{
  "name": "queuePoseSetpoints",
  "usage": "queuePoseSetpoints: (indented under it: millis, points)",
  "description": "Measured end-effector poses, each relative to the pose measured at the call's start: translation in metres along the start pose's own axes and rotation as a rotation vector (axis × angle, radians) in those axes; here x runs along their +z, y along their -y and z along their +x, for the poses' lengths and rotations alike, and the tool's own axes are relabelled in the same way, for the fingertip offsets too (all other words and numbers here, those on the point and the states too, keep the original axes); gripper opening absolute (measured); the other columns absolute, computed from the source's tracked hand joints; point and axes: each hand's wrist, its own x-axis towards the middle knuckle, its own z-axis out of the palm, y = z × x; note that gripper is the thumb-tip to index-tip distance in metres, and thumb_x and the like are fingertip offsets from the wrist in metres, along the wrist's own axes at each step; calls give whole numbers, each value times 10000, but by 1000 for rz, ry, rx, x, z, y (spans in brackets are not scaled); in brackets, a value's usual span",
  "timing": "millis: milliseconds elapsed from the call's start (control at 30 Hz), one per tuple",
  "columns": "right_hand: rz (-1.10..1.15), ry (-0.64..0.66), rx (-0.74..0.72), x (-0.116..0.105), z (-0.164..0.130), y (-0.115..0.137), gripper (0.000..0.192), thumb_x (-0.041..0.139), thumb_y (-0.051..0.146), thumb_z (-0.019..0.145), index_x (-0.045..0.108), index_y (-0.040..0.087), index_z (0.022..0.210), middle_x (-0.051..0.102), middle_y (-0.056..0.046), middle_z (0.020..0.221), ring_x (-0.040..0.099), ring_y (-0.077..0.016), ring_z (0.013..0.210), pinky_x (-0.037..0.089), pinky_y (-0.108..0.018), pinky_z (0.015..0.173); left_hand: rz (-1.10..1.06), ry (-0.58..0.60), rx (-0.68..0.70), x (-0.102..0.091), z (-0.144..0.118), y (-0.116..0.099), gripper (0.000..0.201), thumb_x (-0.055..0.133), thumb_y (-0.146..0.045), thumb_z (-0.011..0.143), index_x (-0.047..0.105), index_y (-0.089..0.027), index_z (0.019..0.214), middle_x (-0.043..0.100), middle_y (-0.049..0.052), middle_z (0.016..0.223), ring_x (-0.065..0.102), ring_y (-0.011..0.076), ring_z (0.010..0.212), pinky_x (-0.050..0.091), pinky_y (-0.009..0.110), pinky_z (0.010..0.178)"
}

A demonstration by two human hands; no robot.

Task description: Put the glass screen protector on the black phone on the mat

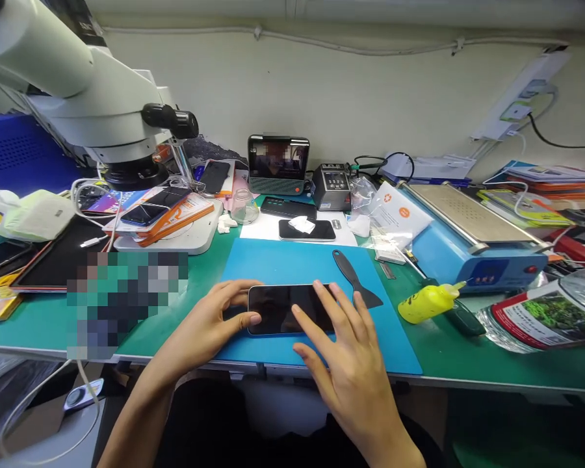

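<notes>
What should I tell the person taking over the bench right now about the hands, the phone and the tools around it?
Left hand: grips the phone's left end, thumb on the near edge, fingers at the far edge.
Right hand: open, fingers spread flat on the right part of the dark screen.
Phone: lies flat, screen up and dark, on the blue mat.
Black scraper: on the mat just right of the phone, untouched.
Yellow bottle: lying on the green table off the mat's right edge.
Done: phone placed and steadied. The pictures do not show any opening or lifting of the screen.
</notes>
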Motion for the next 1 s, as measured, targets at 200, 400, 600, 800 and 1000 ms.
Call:
queuePoseSetpoints:
  millis: [200, 400, 600, 800, 1000]
  points:
    - [7, -28, 104, -8, -18, -23, 436, 587, 285, 1084, 619, 294, 1518, 408, -87, 1745, 346, -350, 1626, 275, -672, 1326, 67, -14, -1, -1, -1, 0, 533, 778, -509, 936, 678, -308, 1419, 712, 91, 1411, 684, 340, 1336, 577, 478, 1117]
    - [83, -66, 223, -9, -26, -28, 473, 532, 259, 1097, 577, 385, 1551, 415, -9, 1741, 385, -357, 1607, 357, -655, 1294, 108, -55, -9, 0, -3, -1, 554, 761, -544, 929, 674, -314, 1426, 678, 83, 1456, 704, 333, 1306, 584, 466, 1112]
    - [51, -116, 281, 1, -29, -24, 578, 531, 264, 1102, 417, 296, 1668, 607, -86, 1594, 556, -330, 1485, 494, -519, 1184, 308, -86, 113, -1, -2, -8, 442, 712, -524, 970, 701, -333, 1368, 641, 45, 1531, 502, 334, 1509, 382, 502, 1284]
    - [-5, -119, 287, 6, -29, -23, 537, 574, 311, 1090, 493, 222, 1613, 715, -122, 1454, 675, -337, 1339, 528, -487, 1114, 206, -69, 42, 1, -4, -9, 494, 720, -545, 961, 688, -307, 1392, 699, 80, 1431, 620, 336, 1370, 499, 487, 1175]
    - [-7, -94, 271, 2, -28, -21, 422, 526, 325, 1112, 596, 171, 1498, 734, -129, 1424, 671, -323, 1332, 505, -478, 1129, 99, -50, -13, 4, -7, -2, 538, 699, -541, 973, 642, -255, 1425, 632, 142, 1503, 652, 327, 1353, 512, 496, 1159]
